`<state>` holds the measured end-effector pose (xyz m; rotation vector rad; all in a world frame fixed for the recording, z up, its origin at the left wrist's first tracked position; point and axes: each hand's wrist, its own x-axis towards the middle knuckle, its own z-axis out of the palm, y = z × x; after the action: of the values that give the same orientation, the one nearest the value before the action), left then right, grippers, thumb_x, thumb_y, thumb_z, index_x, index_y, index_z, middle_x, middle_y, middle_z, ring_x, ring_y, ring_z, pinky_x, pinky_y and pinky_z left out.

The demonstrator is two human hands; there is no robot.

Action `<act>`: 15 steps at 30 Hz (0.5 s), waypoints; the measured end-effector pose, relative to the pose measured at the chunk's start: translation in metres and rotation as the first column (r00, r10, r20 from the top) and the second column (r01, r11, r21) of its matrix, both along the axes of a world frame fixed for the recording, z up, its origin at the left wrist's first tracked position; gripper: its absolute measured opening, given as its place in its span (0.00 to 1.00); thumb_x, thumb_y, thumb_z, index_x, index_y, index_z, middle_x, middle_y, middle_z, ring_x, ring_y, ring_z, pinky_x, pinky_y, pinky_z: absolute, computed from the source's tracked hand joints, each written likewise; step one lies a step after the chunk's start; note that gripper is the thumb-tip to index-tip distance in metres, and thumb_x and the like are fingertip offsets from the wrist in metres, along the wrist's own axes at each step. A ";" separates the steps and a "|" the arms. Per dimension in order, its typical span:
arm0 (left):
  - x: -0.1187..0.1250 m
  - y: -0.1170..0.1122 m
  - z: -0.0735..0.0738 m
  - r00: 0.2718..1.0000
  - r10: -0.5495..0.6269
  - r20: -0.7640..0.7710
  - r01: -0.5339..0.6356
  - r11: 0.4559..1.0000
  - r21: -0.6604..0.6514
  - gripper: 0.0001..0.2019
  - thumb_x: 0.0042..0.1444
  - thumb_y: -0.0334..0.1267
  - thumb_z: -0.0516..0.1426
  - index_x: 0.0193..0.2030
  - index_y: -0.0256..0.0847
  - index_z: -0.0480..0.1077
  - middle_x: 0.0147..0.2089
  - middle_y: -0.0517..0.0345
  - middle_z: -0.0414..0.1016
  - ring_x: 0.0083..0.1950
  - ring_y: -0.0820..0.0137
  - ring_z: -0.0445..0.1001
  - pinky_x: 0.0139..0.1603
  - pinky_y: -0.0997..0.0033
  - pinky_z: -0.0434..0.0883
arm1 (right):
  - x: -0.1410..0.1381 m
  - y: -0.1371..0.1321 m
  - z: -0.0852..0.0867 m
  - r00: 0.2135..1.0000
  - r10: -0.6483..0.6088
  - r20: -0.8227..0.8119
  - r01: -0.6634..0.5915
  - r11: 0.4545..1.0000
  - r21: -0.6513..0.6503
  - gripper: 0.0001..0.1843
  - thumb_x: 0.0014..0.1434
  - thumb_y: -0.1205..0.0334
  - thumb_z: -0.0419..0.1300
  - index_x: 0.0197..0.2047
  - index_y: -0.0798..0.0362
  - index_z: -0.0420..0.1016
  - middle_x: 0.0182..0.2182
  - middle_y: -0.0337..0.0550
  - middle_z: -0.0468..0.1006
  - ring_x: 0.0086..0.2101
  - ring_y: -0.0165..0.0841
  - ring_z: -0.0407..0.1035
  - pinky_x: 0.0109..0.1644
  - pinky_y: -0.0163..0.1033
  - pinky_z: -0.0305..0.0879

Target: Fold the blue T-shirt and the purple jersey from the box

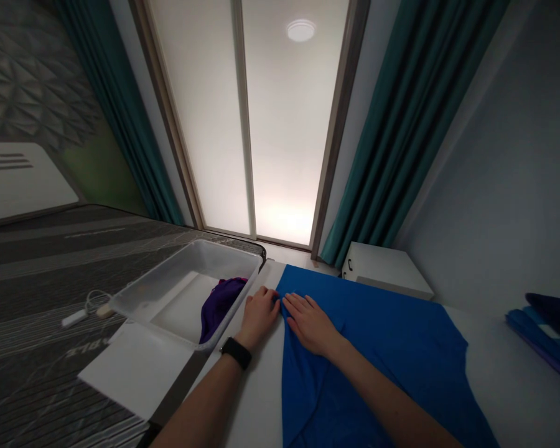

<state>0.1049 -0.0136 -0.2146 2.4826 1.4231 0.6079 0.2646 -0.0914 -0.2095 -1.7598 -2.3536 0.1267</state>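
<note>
A blue T-shirt point(392, 317) lies spread over a white table, with a loose fold and wrinkles toward its left side. My left hand point(260, 314), with a black watch point(236, 353) on the wrist, is at the shirt's left edge. Its fingers are curled and appear to grip the cloth there, though the tips are partly hidden. Flat on the fabric just beside it rests my right hand point(310, 325), fingers stretched out and pointing toward the left hand.
Left of the table, a clear plastic bin point(168, 311) holds purple cloth point(220, 308). A white board point(137, 367) and a white plug with cable point(74, 318) lie on the patterned bed point(42, 386). Folded dark clothes point(548, 336) sit at right. A white cabinet point(387, 267) stands beyond.
</note>
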 end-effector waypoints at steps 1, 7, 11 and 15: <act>0.000 -0.001 0.000 1.000 0.010 -0.022 -0.010 1.000 0.010 0.07 0.63 0.36 0.53 0.44 0.42 0.72 0.46 0.54 0.73 0.50 0.63 0.73 0.49 0.63 0.63 | -0.002 0.001 -0.002 1.000 -0.018 0.001 0.018 1.000 -0.019 0.29 0.70 0.54 0.39 0.70 0.52 0.53 0.70 0.44 0.52 0.68 0.39 0.45 0.70 0.52 0.40; 0.002 -0.004 0.002 0.995 0.069 -0.067 -0.067 0.997 0.034 0.06 0.64 0.36 0.53 0.40 0.41 0.71 0.45 0.53 0.71 0.49 0.62 0.72 0.49 0.62 0.62 | -0.002 0.000 -0.011 0.990 -0.141 0.005 0.141 0.988 -0.063 0.32 0.70 0.47 0.35 0.72 0.51 0.48 0.71 0.42 0.46 0.69 0.38 0.38 0.71 0.55 0.34; 0.000 -0.002 0.001 0.996 0.075 -0.039 -0.075 0.997 0.004 0.07 0.65 0.36 0.52 0.41 0.41 0.71 0.46 0.53 0.72 0.49 0.63 0.72 0.50 0.63 0.61 | -0.003 0.000 -0.013 0.984 -0.176 0.023 0.177 0.981 -0.078 0.35 0.69 0.44 0.34 0.72 0.55 0.46 0.71 0.47 0.42 0.69 0.39 0.35 0.71 0.54 0.33; -0.002 0.002 -0.001 0.999 0.047 0.002 -0.047 0.999 -0.024 0.07 0.66 0.35 0.51 0.42 0.41 0.71 0.47 0.53 0.72 0.49 0.64 0.73 0.49 0.63 0.62 | -0.004 0.000 -0.012 0.981 -0.191 0.020 0.192 0.978 -0.087 0.36 0.69 0.44 0.33 0.72 0.56 0.46 0.71 0.48 0.42 0.69 0.39 0.35 0.71 0.54 0.33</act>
<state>0.1027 -0.0120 -0.2156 2.4350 1.4826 0.5996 0.2610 -0.0917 -0.2212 -2.0221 -2.2022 0.1944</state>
